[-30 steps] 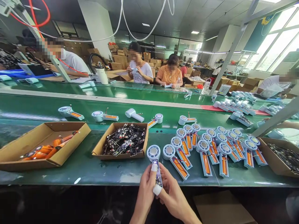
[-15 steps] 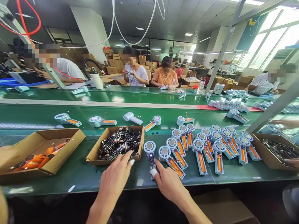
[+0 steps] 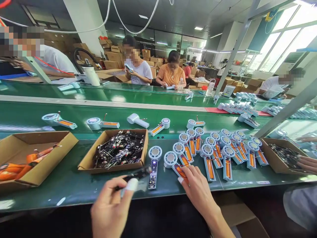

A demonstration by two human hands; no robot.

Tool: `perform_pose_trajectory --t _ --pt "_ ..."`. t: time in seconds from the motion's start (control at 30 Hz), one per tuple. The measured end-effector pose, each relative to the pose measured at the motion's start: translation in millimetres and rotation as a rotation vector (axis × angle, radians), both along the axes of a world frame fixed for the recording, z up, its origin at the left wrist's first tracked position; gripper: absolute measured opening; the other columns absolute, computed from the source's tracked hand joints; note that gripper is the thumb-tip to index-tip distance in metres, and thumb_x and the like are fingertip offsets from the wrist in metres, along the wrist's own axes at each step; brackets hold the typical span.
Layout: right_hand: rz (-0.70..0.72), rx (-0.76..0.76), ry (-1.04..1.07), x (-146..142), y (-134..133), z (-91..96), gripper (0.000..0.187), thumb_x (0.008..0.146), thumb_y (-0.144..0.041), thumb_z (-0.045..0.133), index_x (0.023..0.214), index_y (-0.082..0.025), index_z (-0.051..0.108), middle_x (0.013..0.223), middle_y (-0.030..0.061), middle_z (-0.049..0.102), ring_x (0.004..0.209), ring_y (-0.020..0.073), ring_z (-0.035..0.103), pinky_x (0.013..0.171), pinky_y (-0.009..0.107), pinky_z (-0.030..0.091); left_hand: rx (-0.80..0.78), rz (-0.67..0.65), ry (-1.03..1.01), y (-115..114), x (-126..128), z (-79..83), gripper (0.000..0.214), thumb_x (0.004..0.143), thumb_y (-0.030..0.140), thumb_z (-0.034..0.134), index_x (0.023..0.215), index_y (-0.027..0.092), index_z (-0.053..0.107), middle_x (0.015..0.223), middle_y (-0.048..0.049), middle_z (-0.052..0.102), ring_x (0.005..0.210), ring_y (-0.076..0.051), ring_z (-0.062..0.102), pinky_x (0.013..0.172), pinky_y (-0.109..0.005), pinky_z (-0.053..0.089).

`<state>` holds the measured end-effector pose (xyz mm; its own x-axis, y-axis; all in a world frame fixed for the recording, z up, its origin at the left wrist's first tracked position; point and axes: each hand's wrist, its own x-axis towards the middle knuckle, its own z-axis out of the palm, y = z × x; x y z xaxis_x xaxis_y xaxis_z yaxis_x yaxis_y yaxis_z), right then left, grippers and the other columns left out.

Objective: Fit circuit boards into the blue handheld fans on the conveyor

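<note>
My left hand (image 3: 112, 201) pinches a black circuit board (image 3: 138, 174) just in front of the cardboard box of circuit boards (image 3: 116, 150); a white finger cot covers one fingertip. My right hand (image 3: 195, 185) rests its fingers on a pale blue fan half-shell with an orange battery (image 3: 174, 163). Between my hands lies a fan half-shell fitted with a circuit board (image 3: 153, 165) on the green bench. A cluster of several more fan half-shells with orange batteries (image 3: 223, 148) lies to the right.
A cardboard box of orange batteries (image 3: 29, 158) stands at the left. Another box of boards (image 3: 282, 155) sits at the right, with another person's fingers (image 3: 307, 163) at it. Fan parts ride the green conveyor (image 3: 99, 114) behind. Several workers sit across the line.
My left hand went to the box of boards and came back holding one. My right hand left the fitted fan shell on the bench and moved right onto the neighbouring shell.
</note>
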<state>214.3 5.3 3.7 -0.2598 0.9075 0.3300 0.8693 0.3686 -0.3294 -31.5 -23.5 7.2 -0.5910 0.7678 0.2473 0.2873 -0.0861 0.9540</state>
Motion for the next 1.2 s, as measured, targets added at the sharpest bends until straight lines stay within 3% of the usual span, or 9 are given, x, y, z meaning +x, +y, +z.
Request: perform_pose_trajectory --t 0.1,0.2,0.3,0.43,0.53,0.73,0.93,1.07,1.2 --pt "0.044 -0.088 0.046 0 -11 2.0 0.029 0.087 -0.007 0.058 0.109 -0.024 0.061 0.103 0.0052 0.068 0.092 0.0251 0.065 0.079 0.037 0.057 -0.08 -0.253 -0.204 -8 36 -26.0 0.028 0.07 0.042 0.072 0.073 0.024 0.051 0.089 -0.0025 0.072 0.078 -0.019 0.07 0.072 -0.026 0.056" --pt "0.04 -0.065 0.132 4 -22 4.9 0.035 0.089 -0.006 0.054 0.119 -0.024 0.057 0.114 0.0064 0.067 0.1 0.0246 0.065 0.085 0.037 0.056 -0.212 -0.413 -0.289 -11 58 -36.8 0.03 0.072 0.039 0.069 0.095 0.024 0.056 0.083 0.0006 0.069 0.059 -0.014 0.061 0.061 -0.025 0.054" --pt "0.019 0.039 0.212 5 -25 8.1 0.033 0.092 -0.007 0.048 0.119 -0.024 0.057 0.108 0.0064 0.067 0.095 0.0224 0.066 0.081 0.034 0.056 -0.262 -0.49 -0.332 -6 67 -39.6 0.05 0.071 0.035 0.066 0.118 0.023 0.053 0.085 0.0001 0.067 0.065 -0.016 0.061 0.065 -0.027 0.054" --pt "0.008 0.208 0.24 -7 -21 13.2 0.025 0.096 -0.01 0.045 0.113 -0.022 0.058 0.093 0.0056 0.065 0.082 0.02 0.065 0.07 0.03 0.054 -0.327 -0.49 -0.255 3 65 -41.6 0.052 0.069 0.036 0.065 0.117 0.018 0.06 0.076 0.0013 0.061 0.07 -0.018 0.062 0.071 -0.031 0.054" --pt "0.028 0.138 0.081 -16 -14 15.5 0.024 0.093 -0.007 0.049 0.107 -0.022 0.062 0.093 0.0065 0.065 0.082 0.0221 0.064 0.068 0.031 0.053 -0.315 -0.497 -0.202 7 58 -43.1 0.046 0.069 0.038 0.064 0.11 0.017 0.067 0.076 -0.0002 0.063 0.073 -0.02 0.064 0.072 -0.033 0.055" --pt "0.181 0.096 0.014 -21 2 11.2 0.023 0.092 -0.004 0.053 0.102 -0.021 0.065 0.095 0.0059 0.067 0.083 0.0217 0.062 0.072 0.032 0.053 -0.286 -0.498 -0.294 5 49 -43.5 0.048 0.076 0.039 0.064 0.12 0.02 0.066 0.112 -0.01 0.072 0.105 -0.027 0.068 0.09 -0.036 0.054" --pt "0.48 0.244 0.022 -24 10 5.0 0.022 0.103 -0.011 0.041 0.104 -0.018 0.062 0.11 0.0094 0.072 0.081 0.018 0.062 0.07 0.029 0.05 -0.358 -0.514 -0.449 1 46 -32.9 0.055 0.075 0.04 0.066 0.125 0.017 0.062 0.1 -0.0095 0.077 0.097 -0.028 0.073 0.088 -0.037 0.056" --pt "0.498 0.346 -0.008 -25 10 1.2 0.021 0.104 -0.011 0.041 0.102 -0.017 0.061 0.099 0.0079 0.073 0.073 0.0168 0.059 0.062 0.028 0.046 -0.34 -0.474 -0.473 -1 38 -30.2 0.057 0.078 0.041 0.068 0.13 0.018 0.057 0.094 -0.0074 0.078 0.088 -0.025 0.075 0.084 -0.035 0.058" --pt "0.531 0.336 -0.073 -28 5 -2.2 0.025 0.107 -0.013 0.036 0.103 -0.018 0.06 0.099 0.0088 0.073 0.07 0.0167 0.059 0.058 0.027 0.044 -0.283 -0.416 -0.464 -5 31 -31.5 0.064 0.079 0.046 0.069 0.137 0.024 0.05 0.09 -0.0034 0.078 0.062 -0.018 0.07 0.062 -0.03 0.058"
